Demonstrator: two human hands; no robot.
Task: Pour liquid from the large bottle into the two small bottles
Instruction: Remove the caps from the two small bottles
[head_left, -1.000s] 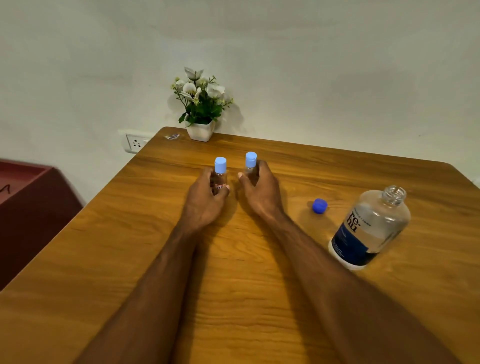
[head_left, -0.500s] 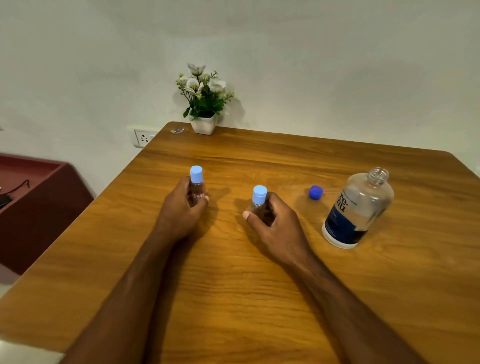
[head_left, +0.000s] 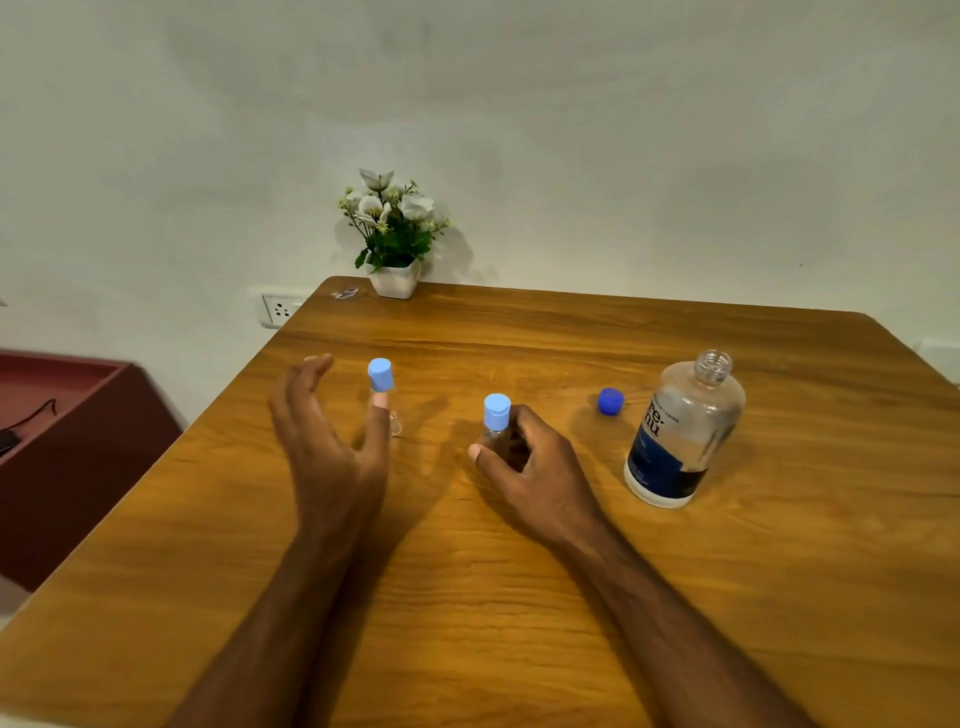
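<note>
Setting small bottles in place; pouring not begun, judging by caps on. Left hand (head_left: 322, 447) spread, fingers straight, grasping nothing, just beside left small bottle (head_left: 383, 395) at table's 11 o'clock. Right hand (head_left: 535, 467) curled round right small bottle (head_left: 497, 428) near centre. Large bottle (head_left: 683, 428) upright at 3 o'clock, neck uncapped, dark blue cap (head_left: 611, 401) just beside at its 9. Next move likely: pop light-blue flip caps, steady narrow necks. Bottles clear plastic, cylindrical; large one round-shouldered, blue label. Table (head_left: 467, 597) glossy wood grain.
</note>
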